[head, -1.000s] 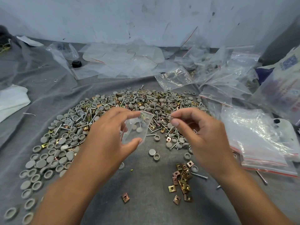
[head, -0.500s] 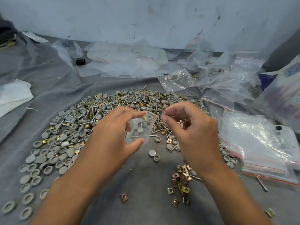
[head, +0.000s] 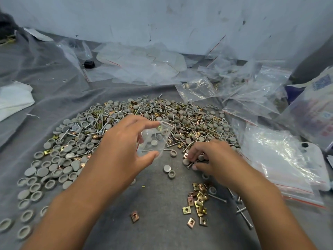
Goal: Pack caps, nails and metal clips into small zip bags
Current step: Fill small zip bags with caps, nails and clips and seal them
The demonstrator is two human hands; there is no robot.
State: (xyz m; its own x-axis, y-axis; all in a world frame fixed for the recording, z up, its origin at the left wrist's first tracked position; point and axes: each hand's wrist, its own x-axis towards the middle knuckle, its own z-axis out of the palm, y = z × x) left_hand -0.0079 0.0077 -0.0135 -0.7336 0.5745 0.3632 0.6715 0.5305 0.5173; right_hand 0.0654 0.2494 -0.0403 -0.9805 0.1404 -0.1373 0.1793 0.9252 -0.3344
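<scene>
My left hand [head: 122,147] holds a small clear zip bag [head: 154,139] between thumb and fingers, above the grey cloth; grey caps and a nail show inside it. My right hand [head: 210,157] is down at the near right edge of the big pile [head: 137,116] of grey caps, nails and brass-coloured metal clips, its fingers curled over a few caps [head: 185,162] and a nail there. What it pinches, if anything, is hidden. A small heap of metal clips [head: 198,201] lies below my right wrist.
Empty zip bags [head: 281,159] with red seal lines lie stacked at the right. More clear bags [head: 140,65] lie against the back wall, some filled [head: 196,89]. A black knob [head: 89,64] and white paper [head: 12,100] sit on the left.
My right hand dropped from the bag's mouth down to the parts on the cloth at the right. My left hand kept holding the bag at about the same place.
</scene>
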